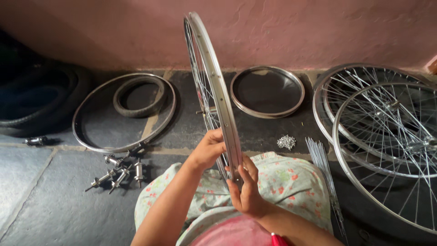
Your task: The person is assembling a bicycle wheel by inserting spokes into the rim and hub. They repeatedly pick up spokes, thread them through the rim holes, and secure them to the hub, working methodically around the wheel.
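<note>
Item: spoked wheel rim, metal, stood upright on edge over my lap, between both hands. Judged stiff, light-ish, smooth & prob. slippery; spokes thin, likely bendable, so best held at the rim band, not the wires. L hand: fingers curled shut round rim edge, spoke side. R hand: fingers half-closed, tips pressing the rim's outer face. Beyond fingers on floor: bare hoop. Left of L fingers: axle hubs. Right of R fingers: nipple pile, loose spoke bundle, built wheels.
</note>
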{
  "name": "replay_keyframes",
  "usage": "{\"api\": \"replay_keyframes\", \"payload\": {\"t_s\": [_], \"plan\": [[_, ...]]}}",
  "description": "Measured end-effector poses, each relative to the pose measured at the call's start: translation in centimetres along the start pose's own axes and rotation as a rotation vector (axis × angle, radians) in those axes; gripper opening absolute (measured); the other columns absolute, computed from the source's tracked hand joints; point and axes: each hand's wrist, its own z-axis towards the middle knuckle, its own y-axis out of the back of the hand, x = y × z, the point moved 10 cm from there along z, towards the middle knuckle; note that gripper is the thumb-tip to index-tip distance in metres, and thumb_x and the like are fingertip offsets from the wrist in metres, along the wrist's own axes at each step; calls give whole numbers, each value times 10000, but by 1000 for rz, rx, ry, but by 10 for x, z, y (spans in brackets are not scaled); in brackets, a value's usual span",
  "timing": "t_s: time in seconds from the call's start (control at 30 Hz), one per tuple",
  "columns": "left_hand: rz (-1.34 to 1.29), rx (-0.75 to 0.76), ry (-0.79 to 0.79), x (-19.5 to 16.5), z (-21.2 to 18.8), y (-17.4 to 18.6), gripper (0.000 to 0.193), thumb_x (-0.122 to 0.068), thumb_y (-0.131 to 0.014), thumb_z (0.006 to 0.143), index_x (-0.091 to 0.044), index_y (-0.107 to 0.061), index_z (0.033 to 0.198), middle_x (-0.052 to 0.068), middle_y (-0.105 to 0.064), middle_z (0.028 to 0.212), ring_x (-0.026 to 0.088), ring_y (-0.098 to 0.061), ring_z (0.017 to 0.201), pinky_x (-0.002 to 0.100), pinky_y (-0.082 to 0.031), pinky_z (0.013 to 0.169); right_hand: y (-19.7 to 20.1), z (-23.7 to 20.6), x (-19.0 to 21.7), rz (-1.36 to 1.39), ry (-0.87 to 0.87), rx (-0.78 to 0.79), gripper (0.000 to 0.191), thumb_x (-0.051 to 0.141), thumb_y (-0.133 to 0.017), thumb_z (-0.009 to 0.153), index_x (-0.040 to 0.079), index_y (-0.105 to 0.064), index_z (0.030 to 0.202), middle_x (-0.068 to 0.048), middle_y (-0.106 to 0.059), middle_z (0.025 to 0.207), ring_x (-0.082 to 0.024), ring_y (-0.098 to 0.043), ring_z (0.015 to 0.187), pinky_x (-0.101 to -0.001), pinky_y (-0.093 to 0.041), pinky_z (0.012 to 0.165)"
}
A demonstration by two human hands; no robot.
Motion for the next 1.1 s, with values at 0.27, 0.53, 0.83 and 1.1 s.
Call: {"api": "replay_keyframes", "payload": {"t_s": [0.27, 0.53, 0.83, 1.1], "plan": [[8, 105, 45, -26, 3, -28, 396, -369, -696, 1009, -24, -666, 1201, 64, -653, 1039, 124, -667, 912, 277, -544, 820, 3, 3, 5, -103, 70, 0, 758, -73, -594, 958, 92, -230, 1602, -347, -260, 1558, -493, -406, 1438, -506, -489, 1089], [-70, -35, -68, -27, -5, -32, 388, -264, -742, 977, -46, -659, 1286, 67, -570, 1212, 83, -635, 910, 267, -524, 812, 5, -7, 8, -86, 24, 27, 771, -62, -613, 990, 149, -217, 1617, -329, -231, 1588, -477, -395, 1467, -519, -477, 1142], [357, -18, -191, -37, -2, -24, 287, -272, -665, 1040, -21, -713, 909, 73, -568, 1422, 128, -457, 1414, 354, -435, 1136, 4, -3, 10, -38, 33, 44, 787, -58, -610, 1015, 186, -200, 1642, -314, -210, 1608, -445, -405, 1486, -508, -486, 1171], [291, 94, -210, -38, -5, -35, 436, -380, -552, 1136, -31, -741, 955, 53, -573, 1388, 143, -431, 1422, 345, -340, 1227, -1, -11, -5, 45, -3, 74, 806, -15, -611, 1020, 149, -130, 1645, -302, -224, 1621, -467, -326, 1515, -514, -291, 1253]]}}
